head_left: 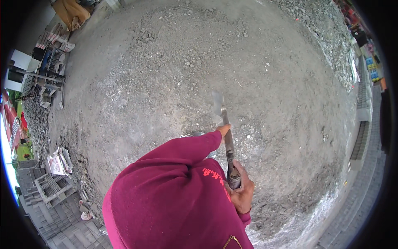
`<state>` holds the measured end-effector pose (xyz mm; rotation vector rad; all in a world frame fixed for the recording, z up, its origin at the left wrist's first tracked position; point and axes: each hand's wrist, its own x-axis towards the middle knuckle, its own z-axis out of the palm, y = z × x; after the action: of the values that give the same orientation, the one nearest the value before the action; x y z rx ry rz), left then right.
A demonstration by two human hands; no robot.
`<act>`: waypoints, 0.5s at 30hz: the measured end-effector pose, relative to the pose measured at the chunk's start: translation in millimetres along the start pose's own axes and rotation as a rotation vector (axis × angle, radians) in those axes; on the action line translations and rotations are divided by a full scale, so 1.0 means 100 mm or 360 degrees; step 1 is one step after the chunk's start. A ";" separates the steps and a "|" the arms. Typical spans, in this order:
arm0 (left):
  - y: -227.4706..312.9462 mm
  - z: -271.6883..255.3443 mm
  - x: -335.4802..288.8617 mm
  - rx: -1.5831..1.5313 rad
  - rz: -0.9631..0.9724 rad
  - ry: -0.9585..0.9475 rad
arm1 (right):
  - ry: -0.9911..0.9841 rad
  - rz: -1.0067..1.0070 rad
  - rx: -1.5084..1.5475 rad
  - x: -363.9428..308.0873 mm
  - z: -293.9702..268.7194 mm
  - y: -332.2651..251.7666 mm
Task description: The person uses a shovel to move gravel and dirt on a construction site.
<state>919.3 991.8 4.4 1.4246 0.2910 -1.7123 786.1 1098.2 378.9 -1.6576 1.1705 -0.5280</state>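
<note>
On the flat-bladed tool, left hand gripping nearer the blade, right hand wrapped around the butt end, gravelly ground beyond the tool.

The tool blade at the centre of the frame is pale silvery grey; the tool handle runs from greyish brown to near-black mottling. Plain maroon covers the top at lower centre, with bright red lettering. The ground is dusty grey, blotched whitish in places. At lower left, a sack is white with red print and the paving shows a grey block pattern; at upper left, a sheet is tan brown; at the right edge, packets are blue and yellow
</note>
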 end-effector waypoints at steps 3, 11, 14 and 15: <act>-0.01 0.28 -0.30 -0.0196 -0.0025 -0.0251 | -0.0147 -0.0353 -0.0095 0.00 -0.13 0.07; 0.42 0.09 -0.03 -0.0447 -0.0054 -0.0020 | -0.0571 -0.0370 -0.0545 0.50 -0.44 0.20; 0.65 0.07 0.22 -0.0252 -0.0198 0.0383 | -0.0659 -0.0300 -0.0622 0.95 -0.56 0.31; 0.72 0.08 0.31 -0.0202 -0.0202 0.0394 | -0.0647 -0.0332 -0.0632 1.14 -0.57 0.33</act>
<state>967.3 928.7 3.6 1.5516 0.6267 -1.5854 776.4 969.5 351.9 -2.1212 0.8391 -0.0700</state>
